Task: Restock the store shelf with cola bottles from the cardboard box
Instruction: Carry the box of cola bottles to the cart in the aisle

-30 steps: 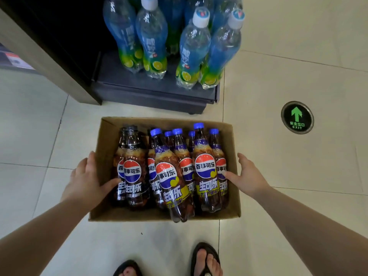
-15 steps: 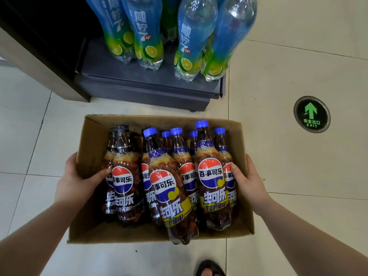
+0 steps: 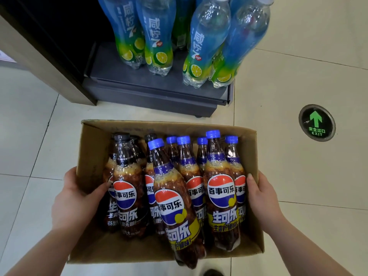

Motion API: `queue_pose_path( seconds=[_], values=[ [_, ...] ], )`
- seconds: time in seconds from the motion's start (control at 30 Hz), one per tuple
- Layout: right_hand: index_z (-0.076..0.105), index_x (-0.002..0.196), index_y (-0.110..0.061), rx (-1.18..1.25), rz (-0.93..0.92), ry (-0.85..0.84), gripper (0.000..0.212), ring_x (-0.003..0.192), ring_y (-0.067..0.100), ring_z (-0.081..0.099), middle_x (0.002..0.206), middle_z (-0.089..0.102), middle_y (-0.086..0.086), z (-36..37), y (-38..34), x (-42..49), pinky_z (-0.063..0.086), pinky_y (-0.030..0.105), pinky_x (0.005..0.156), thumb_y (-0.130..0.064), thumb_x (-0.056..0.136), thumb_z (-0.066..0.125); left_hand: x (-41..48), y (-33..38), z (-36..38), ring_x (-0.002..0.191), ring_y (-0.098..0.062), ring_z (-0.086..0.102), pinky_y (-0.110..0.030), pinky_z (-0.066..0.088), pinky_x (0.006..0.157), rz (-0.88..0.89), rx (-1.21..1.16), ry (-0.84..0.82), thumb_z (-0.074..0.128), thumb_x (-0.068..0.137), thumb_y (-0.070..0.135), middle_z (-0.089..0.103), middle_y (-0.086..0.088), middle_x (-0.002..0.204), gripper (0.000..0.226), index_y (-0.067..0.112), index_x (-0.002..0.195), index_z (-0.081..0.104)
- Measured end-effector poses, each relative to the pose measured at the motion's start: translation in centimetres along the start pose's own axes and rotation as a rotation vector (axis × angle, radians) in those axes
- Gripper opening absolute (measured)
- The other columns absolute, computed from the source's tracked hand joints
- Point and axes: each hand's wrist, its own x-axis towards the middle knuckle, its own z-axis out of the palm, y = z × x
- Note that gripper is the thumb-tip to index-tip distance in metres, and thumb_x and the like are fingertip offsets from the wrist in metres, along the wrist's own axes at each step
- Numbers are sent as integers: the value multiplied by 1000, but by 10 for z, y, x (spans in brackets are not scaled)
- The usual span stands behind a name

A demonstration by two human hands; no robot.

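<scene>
Cardboard box of cola bottles sits before the shelf, left hand and right hand clamped on its side walls; leaning front-edge bottle might topple out if tilted.

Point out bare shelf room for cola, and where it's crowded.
Free: the dark grey shelf left of the blue-green lemon soda bottles, up to the dark side panel, plus the front lip. Crowded: the shelf's right half, and the brown cardboard box packed with cola bottles.
</scene>
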Motion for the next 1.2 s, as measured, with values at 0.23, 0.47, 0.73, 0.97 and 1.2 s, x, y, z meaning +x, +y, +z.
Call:
queue_pose_path(
  seconds=[0.23, 0.47, 0.73, 0.97, 1.2],
  values=[
    [49, 128, -9, -105, -33, 59, 38, 87, 18, 51, 100, 59, 6, -41, -49, -60, 40, 29, 73, -29, 98, 36, -41, 6, -61, 92, -48, 58, -50, 48, 79, 6, 97, 48, 53, 85, 6, 64, -28, 102, 51, 19, 131, 38],
    [48, 129, -5, -222, -55, 38, 40, 100, 34, 52, 120, 59, 22, -124, -154, -178, 39, 40, 86, -28, 98, 37, -125, 48, -208, 92, -44, 60, -43, 46, 77, -21, 75, 75, 50, 87, 4, 67, -22, 102, 50, 21, 133, 41],
    [52, 126, -3, -458, -315, -53, 39, 113, 45, 51, 119, 58, 31, -220, -316, -334, 38, 43, 93, -25, 95, 42, -248, 79, -433, 101, -40, 61, -41, 48, 85, -68, -49, 201, 52, 88, 11, 68, -20, 110, 52, 23, 138, 39],
    [52, 122, 3, -618, -636, -152, 39, 115, 46, 51, 123, 56, 34, -225, -440, -457, 38, 42, 93, -24, 95, 43, -331, 38, -589, 107, -34, 61, -37, 48, 86, -198, -173, 376, 55, 86, 12, 67, -12, 115, 50, 24, 133, 45],
    [57, 119, 1, -663, -813, -290, 35, 119, 39, 51, 128, 56, 27, -130, -528, -562, 38, 33, 92, -22, 93, 50, -351, -58, -710, 112, -31, 59, -38, 48, 94, -327, -304, 472, 57, 81, 8, 66, -9, 119, 51, 23, 129, 51]
  ],
)
